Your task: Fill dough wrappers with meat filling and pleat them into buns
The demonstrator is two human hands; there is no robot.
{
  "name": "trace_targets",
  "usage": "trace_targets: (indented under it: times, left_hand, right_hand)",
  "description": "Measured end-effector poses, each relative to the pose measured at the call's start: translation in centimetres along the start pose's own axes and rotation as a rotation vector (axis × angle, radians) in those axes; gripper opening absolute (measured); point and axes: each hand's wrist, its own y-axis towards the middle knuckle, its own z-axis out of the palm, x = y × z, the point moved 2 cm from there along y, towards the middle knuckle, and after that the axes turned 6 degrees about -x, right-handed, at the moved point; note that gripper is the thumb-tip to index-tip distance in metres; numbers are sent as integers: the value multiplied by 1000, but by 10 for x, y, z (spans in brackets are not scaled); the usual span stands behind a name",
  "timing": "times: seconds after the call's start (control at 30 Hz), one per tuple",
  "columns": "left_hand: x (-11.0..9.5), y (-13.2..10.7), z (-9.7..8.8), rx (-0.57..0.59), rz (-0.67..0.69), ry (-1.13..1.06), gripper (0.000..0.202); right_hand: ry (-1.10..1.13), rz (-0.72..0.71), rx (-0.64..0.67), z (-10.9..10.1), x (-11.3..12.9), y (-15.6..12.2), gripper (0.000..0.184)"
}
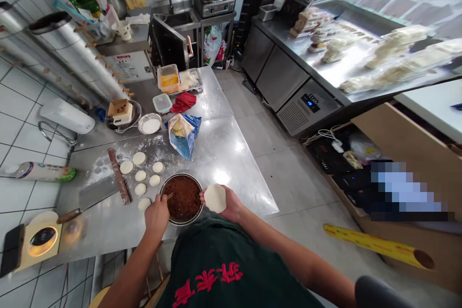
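Note:
A metal bowl (198,187) of dark red-brown filling (185,197) stands at the near edge of the steel table (224,154). My left hand (157,212) grips a thin utensil (169,196) whose tip dips into the filling. My right hand (231,204) holds a flat round white dough wrapper (215,198) on its palm beside the bowl's right rim. Several small dough discs (140,176) lie on the floured surface to the left of the bowl.
A wooden rolling pin (120,176) and a cleaver (90,199) lie left of the discs. A blue flour bag (183,134), a small plate (150,123), a red cloth (184,101) and containers sit farther back. A yellow tube (375,245) lies on the floor to the right.

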Motion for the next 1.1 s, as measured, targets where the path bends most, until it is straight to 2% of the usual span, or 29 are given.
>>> trace_targets:
  times: [0.07, 0.17, 0.3, 0.43, 0.57, 0.77, 1.1]
  left_hand:
    - [1, 1, -1, -7, 39, 25, 46]
    - [-4, -6, 4, 48, 139, -7, 44]
    - [-19, -25, 13, 94, 230, -72, 39]
    - [-37, -35, 21, 96, 249, -148, 33]
    - [-47, -32, 29, 101, 226, -229, 34]
    - [-47, -19, 35, 121, 244, -386, 34]
    - [-34, -13, 33, 163, 252, -605, 35]
  right_hand:
    - [-19, 31, -8, -10, -15, 14, 36]
    - [-44, 71, -18, -22, -32, 25, 36]
    - [-39, 67, -25, -31, -40, 29, 39]
    - [-21, 42, -29, -37, -42, 29, 40]
    - [-7, 22, -13, -38, -46, 27, 39]
    - [-6, 5, 20, -37, -49, 25, 37]
    - [5, -9, 36, -38, -50, 23, 36]
